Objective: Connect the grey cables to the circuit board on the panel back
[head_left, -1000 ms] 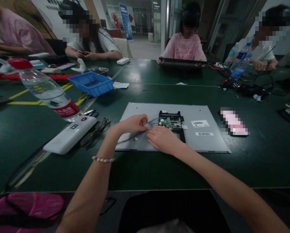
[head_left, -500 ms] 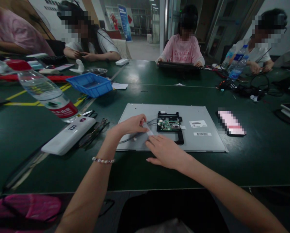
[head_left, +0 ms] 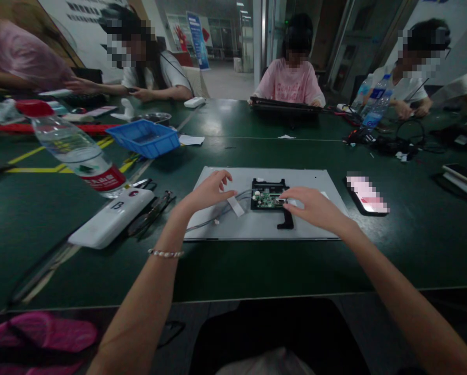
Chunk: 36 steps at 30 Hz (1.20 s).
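Observation:
A flat grey panel point(head_left: 233, 179) lies on the green table in front of me. Near its middle sits a black bracket point(head_left: 286, 223) around a green circuit board point(head_left: 265, 199). Grey cables point(head_left: 208, 223) run from the board toward the left edge, and a strip of whitish tape point(head_left: 236, 205) lies across them. My left hand point(head_left: 210, 191) hovers over the panel's left part, fingers apart, thumb close to the tape's upper end. At the bracket's right side is my right hand point(head_left: 314, 207), open, its fingertips near the board; whether they touch it I cannot tell.
Left of the panel are a white power bank point(head_left: 112, 219), eyeglasses point(head_left: 151, 214) and a leaning water bottle point(head_left: 77, 148). A blue tray point(head_left: 145, 139) stands farther back. A phone point(head_left: 366, 194) lies to the right. Several people sit around the table, one holding a dark panel point(head_left: 286, 104).
My right hand has left the tape and moved right and up to the circuit board. My left hand's fingers have opened off the tape, which stays across the cables.

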Tool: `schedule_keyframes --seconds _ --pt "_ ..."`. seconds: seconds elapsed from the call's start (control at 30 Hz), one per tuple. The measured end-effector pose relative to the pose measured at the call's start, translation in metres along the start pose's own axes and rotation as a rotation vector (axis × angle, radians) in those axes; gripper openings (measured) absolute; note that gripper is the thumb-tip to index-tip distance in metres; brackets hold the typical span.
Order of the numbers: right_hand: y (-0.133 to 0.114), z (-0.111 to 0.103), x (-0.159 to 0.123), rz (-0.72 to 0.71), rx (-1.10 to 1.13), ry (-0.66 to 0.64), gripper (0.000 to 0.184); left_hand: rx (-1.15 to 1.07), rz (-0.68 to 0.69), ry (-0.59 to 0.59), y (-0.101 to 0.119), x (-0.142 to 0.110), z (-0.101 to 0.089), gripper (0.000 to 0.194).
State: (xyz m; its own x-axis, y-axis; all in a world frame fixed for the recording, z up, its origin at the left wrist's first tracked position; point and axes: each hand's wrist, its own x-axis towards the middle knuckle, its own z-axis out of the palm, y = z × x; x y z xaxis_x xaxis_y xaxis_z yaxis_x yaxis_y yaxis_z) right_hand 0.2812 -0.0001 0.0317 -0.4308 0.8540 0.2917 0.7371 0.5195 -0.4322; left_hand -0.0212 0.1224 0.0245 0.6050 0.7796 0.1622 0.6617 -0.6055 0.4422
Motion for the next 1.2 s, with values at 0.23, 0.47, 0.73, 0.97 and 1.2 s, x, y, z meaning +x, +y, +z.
schedule_keyframes --seconds 0.23,0.47,0.73,0.97,1.2 --pt "0.068 0.006 -0.002 0.283 0.179 0.044 0.023 0.063 -0.096 -0.110 -0.010 0.000 0.004 0.040" --pt "0.068 0.028 -0.003 0.266 0.192 0.050 0.020 0.073 -0.055 -0.152 -0.014 0.006 0.007 0.020" --pt "0.065 0.021 -0.007 0.419 0.315 0.080 0.011 0.263 -0.132 0.100 -0.015 0.004 0.001 0.023" --pt "0.074 0.013 -0.018 0.530 0.118 0.201 0.014 0.355 -0.234 0.115 -0.014 0.003 0.014 0.027" --pt "0.079 0.012 -0.021 0.472 -0.054 0.248 0.018 0.229 -0.004 0.252 0.027 0.009 0.038 0.037"
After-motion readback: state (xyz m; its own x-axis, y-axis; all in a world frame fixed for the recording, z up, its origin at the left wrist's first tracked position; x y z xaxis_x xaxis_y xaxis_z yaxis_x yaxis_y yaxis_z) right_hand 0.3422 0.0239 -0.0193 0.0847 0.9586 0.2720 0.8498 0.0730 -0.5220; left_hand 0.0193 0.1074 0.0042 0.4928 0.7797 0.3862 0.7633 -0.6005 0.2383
